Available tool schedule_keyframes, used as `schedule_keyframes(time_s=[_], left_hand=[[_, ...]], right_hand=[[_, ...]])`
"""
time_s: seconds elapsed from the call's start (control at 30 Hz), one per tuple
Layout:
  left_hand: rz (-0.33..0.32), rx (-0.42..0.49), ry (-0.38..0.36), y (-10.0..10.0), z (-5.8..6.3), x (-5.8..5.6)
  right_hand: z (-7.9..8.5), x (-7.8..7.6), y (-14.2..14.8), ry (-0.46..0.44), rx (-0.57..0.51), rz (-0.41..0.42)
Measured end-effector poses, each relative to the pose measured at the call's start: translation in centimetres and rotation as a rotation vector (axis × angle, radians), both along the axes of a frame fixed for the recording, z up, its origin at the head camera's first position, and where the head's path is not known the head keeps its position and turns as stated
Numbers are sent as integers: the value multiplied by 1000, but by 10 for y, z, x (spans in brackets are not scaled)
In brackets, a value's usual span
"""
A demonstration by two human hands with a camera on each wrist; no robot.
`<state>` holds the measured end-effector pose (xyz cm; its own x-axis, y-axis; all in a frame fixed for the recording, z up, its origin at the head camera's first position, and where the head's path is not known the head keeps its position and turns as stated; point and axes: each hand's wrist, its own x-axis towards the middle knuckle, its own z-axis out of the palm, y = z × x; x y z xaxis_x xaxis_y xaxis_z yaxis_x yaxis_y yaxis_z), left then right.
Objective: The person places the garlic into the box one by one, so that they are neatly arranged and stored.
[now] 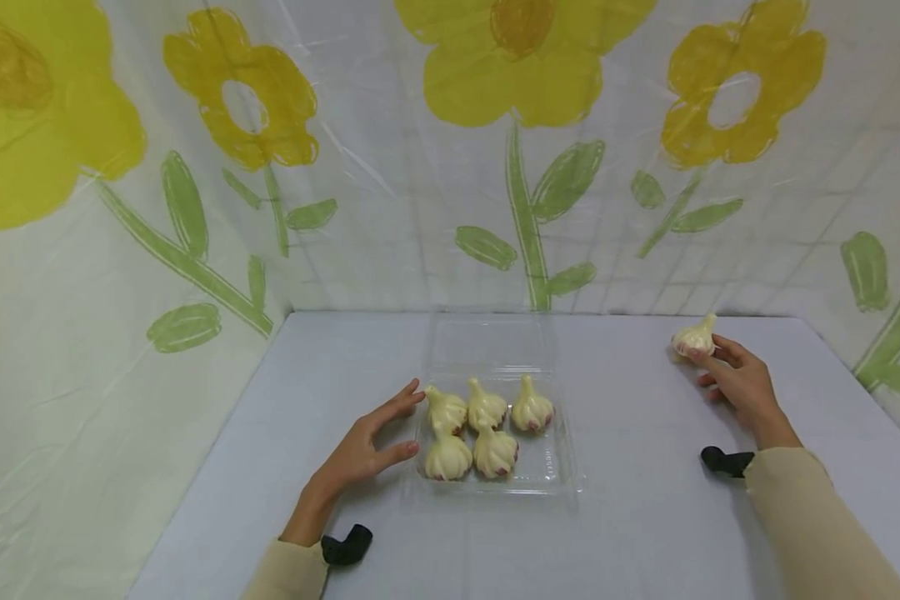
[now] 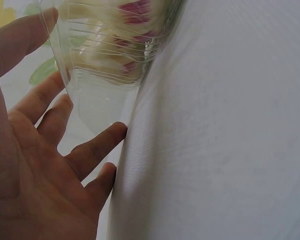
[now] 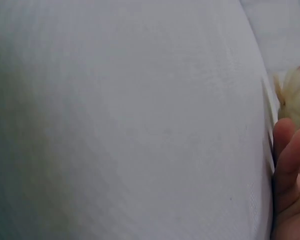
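A clear plastic clamshell box (image 1: 547, 479) lies with its lid folded back on the table. Several garlic bulbs (image 1: 495, 452) sit inside it in two rows, and the front right of the box is bare. My left hand (image 1: 363, 446) rests at the box's left side with fingers spread; in the left wrist view fingertips touch the clear wall (image 2: 105, 75). Far to the right, my right hand (image 1: 742, 383) holds another garlic bulb (image 1: 694, 337) between thumb and fingers, its stem pointing up. Only part of that bulb (image 3: 296, 97) shows in the right wrist view.
The transparent lid (image 1: 491, 342) lies behind the box, toward the back edge. A white cloth covers the table (image 1: 630, 517). Behind it hangs a flower-printed curtain (image 1: 390, 208). Black wrist camera mounts (image 1: 347, 545) stick out by both sleeves.
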<state>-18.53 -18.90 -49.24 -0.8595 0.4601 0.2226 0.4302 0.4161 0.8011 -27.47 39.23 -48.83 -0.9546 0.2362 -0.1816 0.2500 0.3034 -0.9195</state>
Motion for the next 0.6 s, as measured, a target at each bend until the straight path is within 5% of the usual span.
schedule_keyframes(time_s=[0.6], left_hand=[[-11,13,-11,-2,-2,-1]], right_hand=[[1,12,-5,31,-160,34]])
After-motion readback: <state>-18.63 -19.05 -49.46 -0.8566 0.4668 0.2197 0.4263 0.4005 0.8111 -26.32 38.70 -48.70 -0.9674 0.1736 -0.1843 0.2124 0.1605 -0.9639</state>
